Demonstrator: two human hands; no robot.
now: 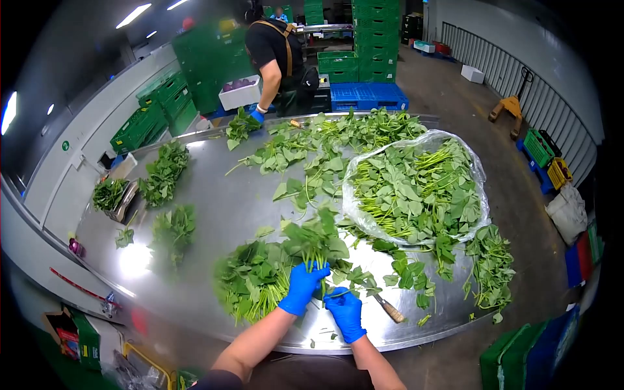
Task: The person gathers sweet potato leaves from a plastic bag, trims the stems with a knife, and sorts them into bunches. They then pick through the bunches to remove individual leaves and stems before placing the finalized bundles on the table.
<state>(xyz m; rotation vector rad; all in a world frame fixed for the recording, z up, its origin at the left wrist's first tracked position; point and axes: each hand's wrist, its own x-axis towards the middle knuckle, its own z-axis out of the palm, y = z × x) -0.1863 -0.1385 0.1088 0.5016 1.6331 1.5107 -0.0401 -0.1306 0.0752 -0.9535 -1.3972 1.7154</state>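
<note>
My left hand (304, 288), in a blue glove, is closed around the stems of a bunch of leafy greens (315, 242), leaves pointing away from me. Close to the lower stem ends, my right hand (344, 314), also gloved in blue, has its fingers closed on what looks like a leafy stem (348, 290). A knife (390, 310) with a wooden handle lies on the metal table right of that hand. Left of my hands is a pile of greens (253, 276) with its stems toward me.
A clear plastic bag (480, 179) full of greens stands at the right of the metal table (214, 169). Loose greens (370, 127) spread along the far side, with bunches (164, 174) at left. Across the table, a person (276, 55) in blue gloves handles greens. Green crates (376, 45) are stacked behind.
</note>
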